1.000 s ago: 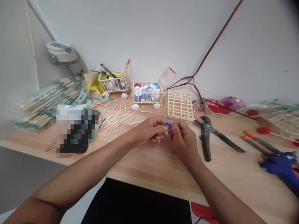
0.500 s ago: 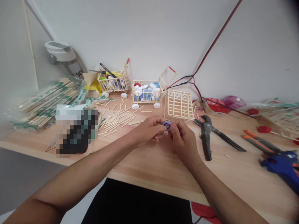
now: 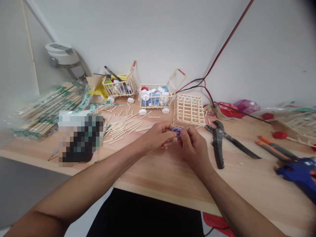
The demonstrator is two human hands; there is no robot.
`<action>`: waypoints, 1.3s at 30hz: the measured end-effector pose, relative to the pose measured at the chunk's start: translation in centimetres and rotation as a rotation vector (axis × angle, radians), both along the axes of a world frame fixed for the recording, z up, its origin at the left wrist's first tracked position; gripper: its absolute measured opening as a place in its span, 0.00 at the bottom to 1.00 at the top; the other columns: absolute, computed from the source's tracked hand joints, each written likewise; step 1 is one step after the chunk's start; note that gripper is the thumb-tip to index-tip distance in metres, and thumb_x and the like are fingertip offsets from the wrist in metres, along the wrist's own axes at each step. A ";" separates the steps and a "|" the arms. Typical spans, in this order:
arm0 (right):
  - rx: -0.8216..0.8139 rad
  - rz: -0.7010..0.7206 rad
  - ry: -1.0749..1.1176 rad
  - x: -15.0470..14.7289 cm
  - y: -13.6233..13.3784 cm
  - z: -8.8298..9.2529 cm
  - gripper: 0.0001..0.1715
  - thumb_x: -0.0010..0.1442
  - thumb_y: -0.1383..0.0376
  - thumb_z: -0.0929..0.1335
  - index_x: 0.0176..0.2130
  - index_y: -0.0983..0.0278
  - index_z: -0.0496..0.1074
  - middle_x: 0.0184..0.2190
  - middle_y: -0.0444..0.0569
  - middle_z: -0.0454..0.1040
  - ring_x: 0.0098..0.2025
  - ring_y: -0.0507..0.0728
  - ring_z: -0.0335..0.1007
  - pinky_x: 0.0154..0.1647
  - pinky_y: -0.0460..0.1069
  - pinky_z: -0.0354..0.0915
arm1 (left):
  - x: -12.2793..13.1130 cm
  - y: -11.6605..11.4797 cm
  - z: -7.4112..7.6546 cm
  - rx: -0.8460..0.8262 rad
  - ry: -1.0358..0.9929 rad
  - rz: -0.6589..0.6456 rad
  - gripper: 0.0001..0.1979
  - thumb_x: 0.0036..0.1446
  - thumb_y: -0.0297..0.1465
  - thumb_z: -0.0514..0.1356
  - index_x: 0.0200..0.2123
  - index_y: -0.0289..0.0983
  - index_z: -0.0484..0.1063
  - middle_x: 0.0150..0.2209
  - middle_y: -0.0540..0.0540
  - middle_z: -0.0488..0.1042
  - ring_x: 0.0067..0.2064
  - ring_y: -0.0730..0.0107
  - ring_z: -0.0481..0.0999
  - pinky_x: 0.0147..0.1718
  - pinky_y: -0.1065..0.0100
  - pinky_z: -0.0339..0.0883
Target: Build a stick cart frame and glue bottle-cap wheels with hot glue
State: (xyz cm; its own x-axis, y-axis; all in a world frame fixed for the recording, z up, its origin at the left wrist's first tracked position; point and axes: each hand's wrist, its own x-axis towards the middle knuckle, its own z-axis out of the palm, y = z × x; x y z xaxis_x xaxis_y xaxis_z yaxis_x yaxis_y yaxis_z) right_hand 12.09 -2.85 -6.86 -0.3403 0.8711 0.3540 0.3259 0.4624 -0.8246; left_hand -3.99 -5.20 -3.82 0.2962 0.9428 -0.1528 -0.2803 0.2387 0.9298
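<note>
Part position: small round purple plastic cap (image 3: 176,132), held in the air above the desk (image 3: 153,184), between both hands and near of the stick-built cage (image 3: 189,110). Round outline, so no long axis to align. Flat face tilted up and toward the near side, with a pale mark on it too small to read.

Grip state, left hand (image 3: 158,136): closed to a tight pinch, thumb and fingertips on the left edge of the cap. Grip state, right hand (image 3: 195,148): nearly shut, thumb and forefinger on the right edge of the cap.

Handling: hold both pinches on the rim only, with the flat face uncovered. Apply light, even pressure, since a small smooth plastic part likely slips under uneven force. Support both wrists and hold the cap clear of the desk.

Surroundings: loose wooden sticks (image 3: 120,130) to the left of the hands; wheeled stick cart (image 3: 155,106) with bottle caps (image 3: 153,98) on the far side; black-handled pliers (image 3: 217,148) just right; blue hot-glue gun (image 3: 298,174) at far right.
</note>
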 end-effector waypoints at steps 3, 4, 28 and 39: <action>0.029 -0.009 -0.028 0.0 0.0 0.0 0.18 0.69 0.57 0.61 0.28 0.60 0.62 0.21 0.40 0.65 0.24 0.51 0.60 0.28 0.47 0.56 | 0.2 -0.1 0.1 -0.008 0.016 0.016 0.04 0.56 0.23 0.55 0.30 0.36 0.62 0.15 0.59 0.57 0.17 0.84 0.53 0.18 0.77 0.46; 0.034 -0.009 -0.034 0.0 0.0 0.0 0.18 0.69 0.57 0.61 0.28 0.60 0.62 0.21 0.40 0.65 0.23 0.51 0.60 0.27 0.47 0.56 | 0.2 -0.1 0.1 -0.009 0.023 0.025 0.05 0.56 0.22 0.54 0.30 0.36 0.62 0.15 0.59 0.57 0.17 0.83 0.53 0.18 0.77 0.46; -0.008 0.188 -0.383 1.0 1.3 1.0 0.19 0.67 0.58 0.61 0.25 0.62 0.61 0.20 0.40 0.62 0.24 0.51 0.58 0.28 0.48 0.51 | -5.3 1.0 1.2 0.491 1.072 0.148 0.08 0.53 0.33 0.63 0.36 0.36 0.75 0.28 0.51 0.73 0.31 0.73 0.69 0.30 0.71 0.57; 0.024 0.095 -0.753 1.2 1.7 0.5 0.24 0.68 0.53 0.56 0.25 0.61 0.61 0.23 0.46 0.70 0.27 0.55 0.60 0.29 0.49 0.47 | -3.9 0.5 0.8 0.438 0.972 -0.061 0.07 0.57 0.32 0.60 0.36 0.35 0.74 0.35 0.47 0.75 0.34 0.70 0.71 0.33 0.69 0.61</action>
State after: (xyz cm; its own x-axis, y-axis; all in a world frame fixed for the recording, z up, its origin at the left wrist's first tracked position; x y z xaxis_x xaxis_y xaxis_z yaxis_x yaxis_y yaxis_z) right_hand 13.27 -1.10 -6.33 -0.5705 0.8212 0.0144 0.7550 0.5313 -0.3843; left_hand -7.92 -4.75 -3.04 0.2777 0.9607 -0.0002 0.6286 -0.1815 0.7563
